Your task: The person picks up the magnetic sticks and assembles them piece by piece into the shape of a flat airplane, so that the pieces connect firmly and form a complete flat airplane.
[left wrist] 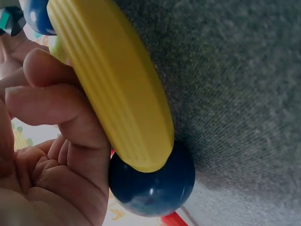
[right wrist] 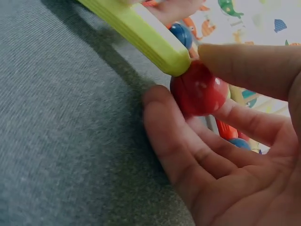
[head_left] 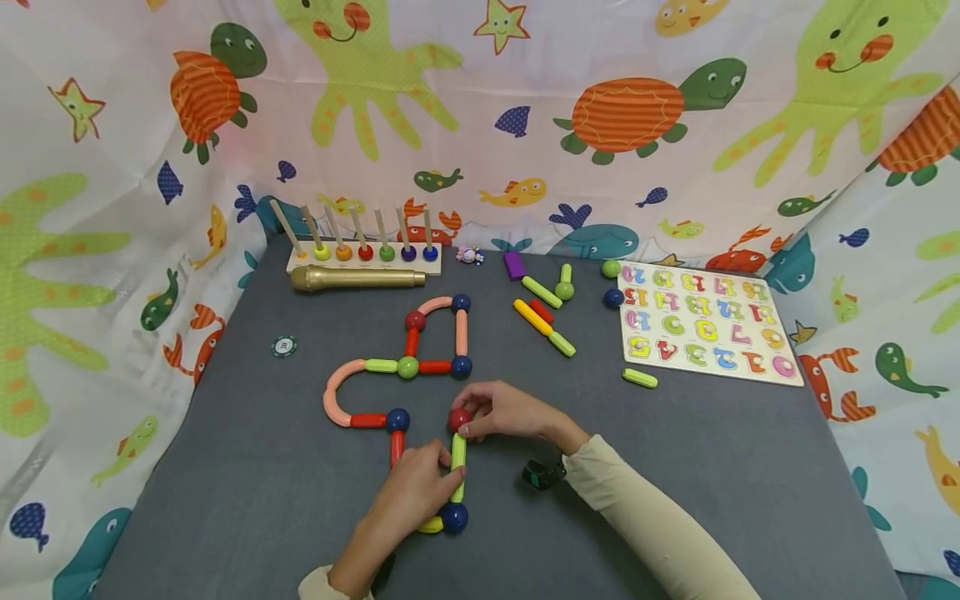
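My right hand (head_left: 517, 412) pinches a red ball (right wrist: 200, 89) between thumb and fingers. The ball touches one end of a light green magnetic stick (head_left: 458, 467). My left hand (head_left: 416, 492) holds that stick's side with thumb and forefinger. At the stick's near end sits a blue ball (head_left: 454, 517), joined to a curved yellow piece (left wrist: 113, 84) partly hidden by the left hand. In the left wrist view another blue ball (left wrist: 153, 183) meets the yellow piece's other end. A chain of sticks and balls runs onward through a red stick (head_left: 397, 448) and a curved pink piece (head_left: 337, 393).
Loose sticks, including a yellow one (head_left: 532, 317), lie beyond the right hand. A number puzzle board (head_left: 712, 379) is at the right. A peg board (head_left: 296, 265) and a gold microphone-shaped object (head_left: 360, 277) stand at the back left, above a round chip (head_left: 284, 346).
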{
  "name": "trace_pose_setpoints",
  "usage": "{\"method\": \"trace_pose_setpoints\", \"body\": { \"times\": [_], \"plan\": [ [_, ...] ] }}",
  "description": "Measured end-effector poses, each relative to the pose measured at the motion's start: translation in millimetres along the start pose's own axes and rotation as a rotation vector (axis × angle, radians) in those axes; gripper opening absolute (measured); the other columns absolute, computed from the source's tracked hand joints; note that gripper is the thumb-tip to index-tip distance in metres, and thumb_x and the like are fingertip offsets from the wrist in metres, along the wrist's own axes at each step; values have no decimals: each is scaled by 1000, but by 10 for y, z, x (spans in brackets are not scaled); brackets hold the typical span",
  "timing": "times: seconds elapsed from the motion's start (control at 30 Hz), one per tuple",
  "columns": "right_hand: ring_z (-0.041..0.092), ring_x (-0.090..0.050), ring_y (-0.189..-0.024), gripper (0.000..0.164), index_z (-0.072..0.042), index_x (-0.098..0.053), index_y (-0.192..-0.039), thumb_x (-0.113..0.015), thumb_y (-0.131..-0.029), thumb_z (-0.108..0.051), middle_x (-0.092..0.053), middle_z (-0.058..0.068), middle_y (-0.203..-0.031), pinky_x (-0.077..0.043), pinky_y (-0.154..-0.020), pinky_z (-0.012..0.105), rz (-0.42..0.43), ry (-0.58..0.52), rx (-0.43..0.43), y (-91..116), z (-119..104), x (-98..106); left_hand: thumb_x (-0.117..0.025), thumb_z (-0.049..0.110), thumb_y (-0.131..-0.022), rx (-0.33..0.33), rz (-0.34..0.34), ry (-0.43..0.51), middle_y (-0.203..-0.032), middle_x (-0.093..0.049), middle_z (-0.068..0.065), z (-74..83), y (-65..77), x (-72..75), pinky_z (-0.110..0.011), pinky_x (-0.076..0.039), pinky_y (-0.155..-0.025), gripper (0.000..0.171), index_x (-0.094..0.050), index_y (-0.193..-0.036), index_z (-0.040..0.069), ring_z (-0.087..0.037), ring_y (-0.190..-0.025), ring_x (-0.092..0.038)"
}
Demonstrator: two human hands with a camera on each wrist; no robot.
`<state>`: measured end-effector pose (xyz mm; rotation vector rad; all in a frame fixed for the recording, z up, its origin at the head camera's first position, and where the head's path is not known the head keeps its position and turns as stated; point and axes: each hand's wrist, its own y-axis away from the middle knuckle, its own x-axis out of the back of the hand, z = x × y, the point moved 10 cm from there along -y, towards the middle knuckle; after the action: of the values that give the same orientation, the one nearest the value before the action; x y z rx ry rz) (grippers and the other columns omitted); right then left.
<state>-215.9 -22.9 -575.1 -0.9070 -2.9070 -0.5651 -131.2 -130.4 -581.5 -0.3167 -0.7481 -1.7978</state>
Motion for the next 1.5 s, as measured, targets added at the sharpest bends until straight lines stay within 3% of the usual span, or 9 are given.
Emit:
{"method": "trace_pose_setpoints", "body": {
  "times": [0.1, 0.23, 0.47, 0.57, 0.67, 0.8, 0.97, 1.17, 1.5],
  "plan": [
    [19, -66, -80, 30, -3, -69, -129, -76, -101, -12, -68, 4, -103, -54, -75, 31, 23, 76, 25, 1, -9, 6, -73, 26, -103, 44, 17, 105, -65, -59, -2, 67, 101, 164, -30, -42, -47, 28, -67, -111, -1, -16, -50, -56],
    [14, -63, -79, 27, -6, -71, -126, -76, -101, -14, -65, 1, -102, -51, -72, 29, 79, 215, 75, -2, -59, 18, -67, 25, -107, 85, 139, 220, -68, -64, -7, 17, 197, 488, -32, -45, -49, 21, -68, -115, 5, -21, -52, -60],
    [16, -63, -84, 31, -6, -70, -131, -74, -104, -21, -66, 1, -107, -52, -75, 31, 142, 277, 86, 108, -79, 168, -66, 25, -108, 134, 260, 197, -71, -64, -5, -252, 311, 845, -33, -45, -54, 22, -68, -116, 5, -22, -56, -60],
    [19, -65, -88, 31, -5, -70, -131, -71, -106, -22, -68, 2, -109, -54, -79, 35, 237, 283, 72, 293, -72, 457, -66, 25, -108, 170, 248, 181, -74, -66, -5, -399, 329, 867, -33, -45, -55, 22, -68, -117, 5, -23, -59, -62],
    [23, -67, -97, 28, -3, -71, -128, -71, -105, -19, -71, 5, -113, -56, -87, 42, 413, 349, 60, 594, -54, 898, -66, 27, -108, 180, 220, 172, -76, -65, -5, -489, 331, 854, -34, -45, -58, 25, -69, -118, 4, -22, -63, -63],
    [32, -64, -104, 24, 2, -72, -123, -71, -103, -11, -68, 16, -116, -52, -92, 53, 653, 581, 38, 1081, 13, 1427, -66, 29, -108, 191, 194, 152, -76, -64, -4, -568, 337, 832, -35, -44, -60, 30, -69, -120, 3, -20, -64, -61],
    [49, -57, -108, 25, 10, -70, -118, -74, -95, -1, -63, 31, -115, -43, -95, 63, 841, 823, -40, 1674, 224, 1748, -67, 32, -107, 198, 170, 124, -76, -63, -1, -602, 319, 809, -35, -44, -60, 33, -71, -121, 3, -19, -64, -59],
    [56, -53, -108, 29, 14, -67, -117, -76, -92, 3, -59, 37, -114, -42, -92, 67, 873, 878, -150, 2008, 549, 1823, -69, 37, -105, 210, 136, 69, -76, -59, -2, -593, 247, 787, -35, -40, -61, 34, -73, -117, 5, -20, -64, -54],
    [31, -57, -82, 18, 7, -67, -109, -75, -96, -1, -62, 15, -90, -46, -75, 51, 850, 792, -157, 1930, 585, 1817, -80, 35, -97, 201, 89, 58, -73, -59, -4, -569, 152, 696, -34, -37, -56, 37, -70, -111, 3, -22, -59, -52]
  ]
}}
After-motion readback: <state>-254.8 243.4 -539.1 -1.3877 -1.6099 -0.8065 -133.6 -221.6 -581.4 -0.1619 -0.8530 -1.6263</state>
